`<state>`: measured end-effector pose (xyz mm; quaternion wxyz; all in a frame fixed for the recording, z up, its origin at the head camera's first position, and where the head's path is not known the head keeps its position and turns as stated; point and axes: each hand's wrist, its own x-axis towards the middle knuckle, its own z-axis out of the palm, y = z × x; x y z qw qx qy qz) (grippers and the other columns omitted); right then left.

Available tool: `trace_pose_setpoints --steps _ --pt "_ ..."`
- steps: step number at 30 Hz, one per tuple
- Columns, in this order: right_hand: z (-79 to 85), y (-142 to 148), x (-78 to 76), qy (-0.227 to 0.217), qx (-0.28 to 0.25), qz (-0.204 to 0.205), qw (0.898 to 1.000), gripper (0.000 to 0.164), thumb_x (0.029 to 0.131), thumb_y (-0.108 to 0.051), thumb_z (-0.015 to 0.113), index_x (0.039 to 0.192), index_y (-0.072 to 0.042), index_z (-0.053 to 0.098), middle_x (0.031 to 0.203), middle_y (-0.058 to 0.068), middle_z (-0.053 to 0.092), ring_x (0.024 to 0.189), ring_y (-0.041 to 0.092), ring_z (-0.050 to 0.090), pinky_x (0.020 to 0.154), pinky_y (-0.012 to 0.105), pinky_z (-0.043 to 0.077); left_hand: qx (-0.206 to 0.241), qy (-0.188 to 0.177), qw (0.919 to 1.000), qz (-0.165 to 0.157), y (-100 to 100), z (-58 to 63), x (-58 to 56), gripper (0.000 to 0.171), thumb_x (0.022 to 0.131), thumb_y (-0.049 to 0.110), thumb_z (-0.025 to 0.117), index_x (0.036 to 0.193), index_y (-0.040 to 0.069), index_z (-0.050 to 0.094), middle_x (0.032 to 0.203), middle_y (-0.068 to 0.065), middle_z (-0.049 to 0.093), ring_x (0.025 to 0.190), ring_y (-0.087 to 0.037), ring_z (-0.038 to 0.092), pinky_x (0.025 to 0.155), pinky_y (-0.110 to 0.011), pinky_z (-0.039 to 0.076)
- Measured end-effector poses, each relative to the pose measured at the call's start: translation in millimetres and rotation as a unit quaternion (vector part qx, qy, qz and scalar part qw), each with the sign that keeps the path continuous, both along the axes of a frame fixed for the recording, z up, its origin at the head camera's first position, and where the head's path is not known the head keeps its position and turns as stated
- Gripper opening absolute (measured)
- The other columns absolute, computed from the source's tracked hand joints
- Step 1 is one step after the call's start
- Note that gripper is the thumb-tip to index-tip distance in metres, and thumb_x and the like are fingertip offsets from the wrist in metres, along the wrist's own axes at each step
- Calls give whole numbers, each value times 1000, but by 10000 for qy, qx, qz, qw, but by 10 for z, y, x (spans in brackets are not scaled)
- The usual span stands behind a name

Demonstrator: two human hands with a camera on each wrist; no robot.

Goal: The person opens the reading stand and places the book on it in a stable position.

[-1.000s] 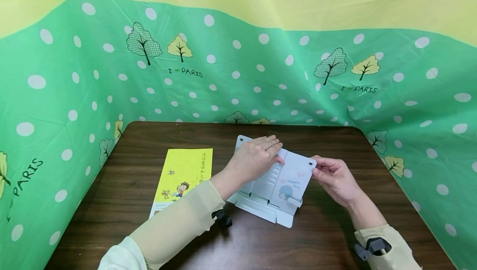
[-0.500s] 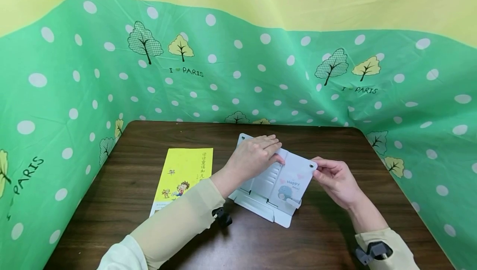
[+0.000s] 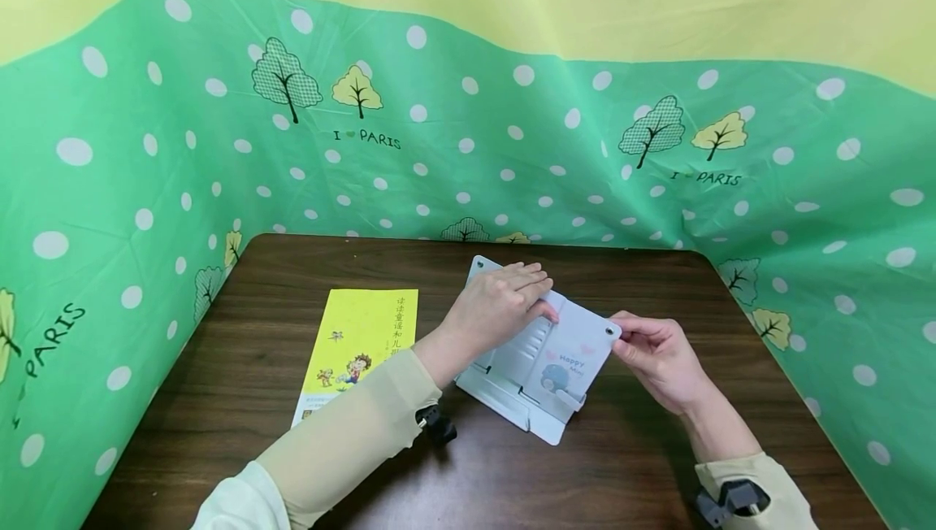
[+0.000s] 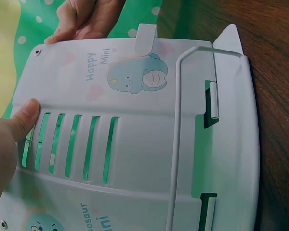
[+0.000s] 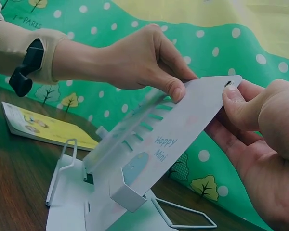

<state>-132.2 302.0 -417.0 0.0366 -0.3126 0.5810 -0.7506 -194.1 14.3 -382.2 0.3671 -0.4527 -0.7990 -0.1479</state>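
Note:
A white metal book stand (image 3: 578, 343) stands tilted back on the table, printed with a blue cartoon dinosaur and "Happy Mini". My left hand (image 3: 497, 306) grips its top edge, with the thumb (image 4: 29, 113) on the front beside the slots and the other fingers over the back. At the upper right corner, near a rivet, my right hand (image 5: 265, 125) pinches the panel between thumb and fingers. A white wire bar (image 4: 178, 120) crosses the lower front in the left wrist view. A small page clip (image 5: 127, 190) juts from the side edge.
Left of the stand lies a yellow children's book (image 3: 358, 343), partly covered by my left forearm. The brown wooden table (image 3: 585, 481) ends at a green and yellow patterned curtain (image 3: 439, 148) behind and on both sides. A wire leg (image 5: 180, 225) sticks out behind the stand.
The book stand has turned a little clockwise in the head view: its lower ledge has swung left and its top left corner has risen. My right hand has shifted slightly down with its corner.

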Motion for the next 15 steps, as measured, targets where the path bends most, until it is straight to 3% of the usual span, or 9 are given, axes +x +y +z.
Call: trace_pose_setpoints --steps 8,15 --pt "5 -69 32 200 -36 -29 9998 36 93 30 54 126 19 65 118 17 72 101 23 69 86 30 60 363 29 9990 -268 -39 -5 -83 46 85 47 86 110 9 84 110 -4 80 113 -14 73 106 -26 49" --pt "10 -128 63 277 -86 -109 9995 37 92 31 54 125 19 66 117 17 72 102 22 68 85 30 60 321 69 9990 -318 -63 1 -108 47 85 47 86 112 8 84 113 -3 79 115 -14 72 108 -28 48"
